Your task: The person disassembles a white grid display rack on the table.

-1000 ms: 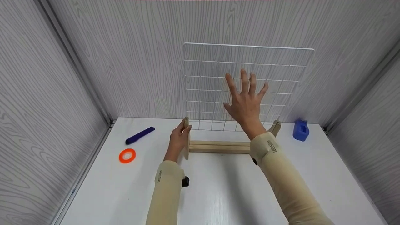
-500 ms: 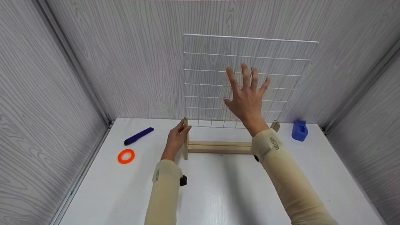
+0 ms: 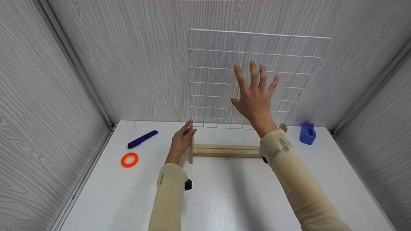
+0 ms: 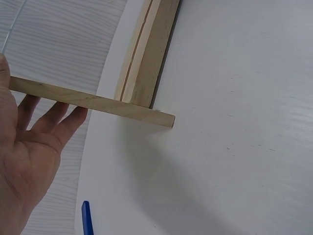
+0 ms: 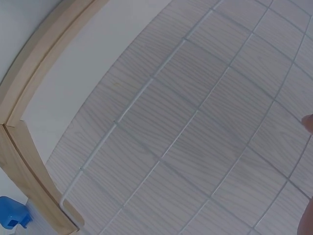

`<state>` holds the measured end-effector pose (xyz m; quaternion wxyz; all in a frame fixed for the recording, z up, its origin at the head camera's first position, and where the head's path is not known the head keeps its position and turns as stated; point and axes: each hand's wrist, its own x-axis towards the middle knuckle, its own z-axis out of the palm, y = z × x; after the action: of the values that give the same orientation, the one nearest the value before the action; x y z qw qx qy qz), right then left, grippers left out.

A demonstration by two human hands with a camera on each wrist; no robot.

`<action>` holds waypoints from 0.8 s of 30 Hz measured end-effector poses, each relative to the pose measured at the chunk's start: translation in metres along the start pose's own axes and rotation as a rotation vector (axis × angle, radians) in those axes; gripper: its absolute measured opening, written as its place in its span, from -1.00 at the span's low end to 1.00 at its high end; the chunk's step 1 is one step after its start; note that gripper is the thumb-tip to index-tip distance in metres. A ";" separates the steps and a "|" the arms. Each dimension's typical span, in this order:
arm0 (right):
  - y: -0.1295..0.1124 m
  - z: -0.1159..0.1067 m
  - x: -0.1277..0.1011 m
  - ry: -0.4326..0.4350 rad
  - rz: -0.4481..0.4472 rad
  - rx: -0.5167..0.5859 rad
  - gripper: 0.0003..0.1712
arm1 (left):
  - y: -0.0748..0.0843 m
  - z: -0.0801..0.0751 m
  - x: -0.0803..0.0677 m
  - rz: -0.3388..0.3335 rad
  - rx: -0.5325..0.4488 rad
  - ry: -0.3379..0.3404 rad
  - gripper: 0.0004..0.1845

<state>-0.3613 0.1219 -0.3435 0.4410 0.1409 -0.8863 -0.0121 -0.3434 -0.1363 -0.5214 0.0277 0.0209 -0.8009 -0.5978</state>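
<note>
My left hand (image 3: 182, 142) pinches the upper part of the left upright (image 4: 93, 101) of a wooden frame, fingers on its outer face in the left wrist view. A wooden crossbar (image 3: 224, 150) joins this upright to the right one (image 3: 283, 127). Above the frame stands a white wire grid panel (image 3: 257, 33), its lower edge between the two uprights. My right hand (image 3: 255, 99) is spread wide in front of the grid, overlapping its middle in the head view. Only bits of finger (image 5: 307, 122) show at the right wrist view's edge, close to the wires.
On the white table (image 3: 212, 199), a dark blue stick-like tool (image 3: 143, 139) and an orange ring (image 3: 129, 159) lie at the left. A blue plastic piece like a tape dispenser (image 3: 307, 133) sits behind the right upright's outer side. A wood-grain wall (image 3: 144, 64) rises behind.
The grid's top edge has risen in the head view, so the panel now stands taller there. My right hand has moved up with it; the left hand stays on the upright.
</note>
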 end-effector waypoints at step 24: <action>0.005 -0.017 0.017 0.017 0.038 0.039 0.31 | 0.004 -0.006 0.002 -0.042 0.005 0.006 -0.25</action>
<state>-0.3584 0.1244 -0.3193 0.4458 0.1325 -0.8851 0.0146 -0.3449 -0.1405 -0.5156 0.0178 0.0396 -0.8017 -0.5962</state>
